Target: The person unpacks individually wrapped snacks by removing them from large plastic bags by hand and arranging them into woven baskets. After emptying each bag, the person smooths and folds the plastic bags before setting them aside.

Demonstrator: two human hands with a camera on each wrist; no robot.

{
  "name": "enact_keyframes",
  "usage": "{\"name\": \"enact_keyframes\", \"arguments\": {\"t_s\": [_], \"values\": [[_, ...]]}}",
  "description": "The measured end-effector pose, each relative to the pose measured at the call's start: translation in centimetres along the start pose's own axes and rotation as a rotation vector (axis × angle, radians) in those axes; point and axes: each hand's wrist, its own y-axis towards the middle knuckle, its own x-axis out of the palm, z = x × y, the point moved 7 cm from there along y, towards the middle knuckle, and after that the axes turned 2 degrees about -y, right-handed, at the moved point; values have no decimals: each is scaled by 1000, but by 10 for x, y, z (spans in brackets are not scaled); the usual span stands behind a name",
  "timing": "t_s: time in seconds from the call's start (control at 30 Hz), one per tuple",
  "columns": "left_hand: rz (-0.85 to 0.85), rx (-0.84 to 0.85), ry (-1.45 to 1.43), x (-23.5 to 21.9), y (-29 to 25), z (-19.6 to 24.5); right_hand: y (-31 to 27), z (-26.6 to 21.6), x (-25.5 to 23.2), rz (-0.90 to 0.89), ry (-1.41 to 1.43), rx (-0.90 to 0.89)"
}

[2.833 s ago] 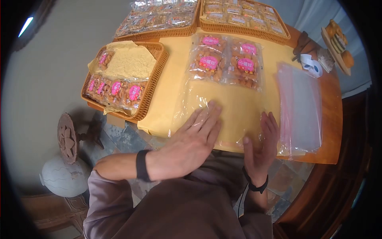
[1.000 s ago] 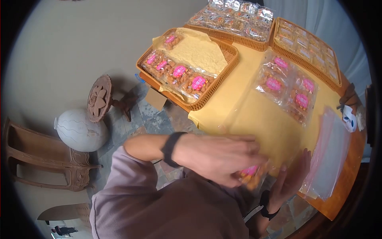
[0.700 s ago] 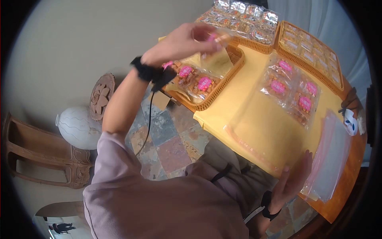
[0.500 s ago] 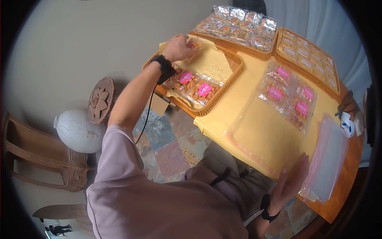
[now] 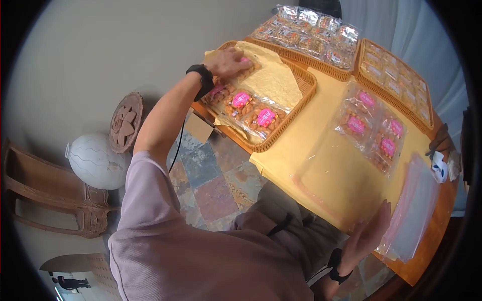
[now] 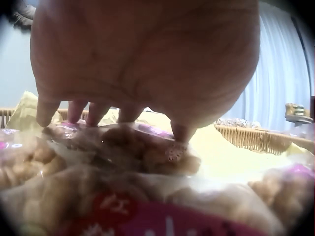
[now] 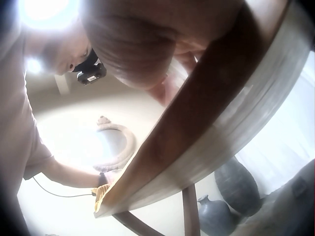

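The left wrist view shows what the head view hides: the left hand's (image 5: 227, 62) spread fingertips and thumb gripping a snack packet (image 6: 147, 147) from above. In the head view, that packet lies in a wicker basket (image 5: 293, 120) at upper left, among pink-labelled packets (image 5: 241, 100) on yellow paper (image 5: 278, 83). Baskets at top centre (image 5: 306, 60) and upper right (image 5: 394, 106) hold wrapped snacks. Right of centre, a clear bag (image 5: 329, 185) contains four packets (image 5: 356, 125). The right hand (image 5: 369, 233), lower right, extends its fingers at the table edge; only the right wrist view shows dark vases (image 7: 216, 216).
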Motion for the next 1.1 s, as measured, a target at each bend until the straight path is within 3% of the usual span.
{"name": "enact_keyframes", "arguments": {"t_s": [0.03, 0.07, 0.1, 0.17, 0.3, 0.37, 0.4, 0.47, 0.5, 0.57, 0.93, 1.1], "values": [[-36, 19, 68, 2, -2, 0, 0, 0, 0, 1, 2, -6], [123, 154, 95, -6, -12, 13, 0, 1, 1, 2, -1, -2], [119, 156, 92, -7, -14, 17, 0, 1, 1, 5, 5, -2], [-42, -98, 56, -4, -20, 7, 0, -1, 2, 1, 11, -2], [10, -139, 48, 6, -22, -7, 2, -2, 4, -6, 4, -3], [33, 187, 149, 7, -27, 16, 2, -3, 4, 0, 16, -6], [32, 189, 149, 3, -27, 22, 3, -3, 4, -5, -2, -10], [-149, 61, 86, 8, -28, 27, 2, -3, 3, -13, -23, -11], [-150, 61, 86, 13, -26, 33, 2, -3, 3, -11, -20, -15], [-91, -250, 33, 20, -24, 24, 1, -3, 4, -12, -16, -20], [-130, -398, 65, 34, -18, 21, 0, -1, 4, -6, -18, -38], [-148, -366, 103, 28, -10, 15, -1, 0, 4, 12, 2, -11]]}}
